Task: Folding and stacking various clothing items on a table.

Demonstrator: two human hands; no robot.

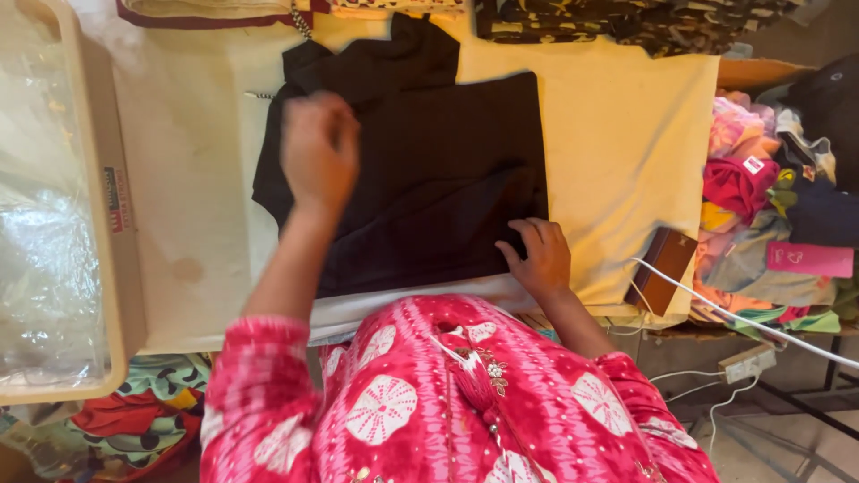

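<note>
A soft, light black garment [420, 170] is lying folded on the cream-covered worktop [626, 134], the right hand [537, 255] pressing fingers spread on its near edge, the left hand [319, 152] hovering blurred, its grip unclear.

Garment ironing workshop: padded pressing table [626, 134], heaped clothes [769, 206].

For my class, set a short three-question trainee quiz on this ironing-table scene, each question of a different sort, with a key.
1. True or false: the right hand rests on the near edge of the black garment.
2. Which lies to the right of the garment on the yellow cloth? A) scissors B) a brown box C) a cup
3. Fill in: the blurred left hand is over the garment's ____ side.

Key: 1 true; 2 B; 3 left.
</note>
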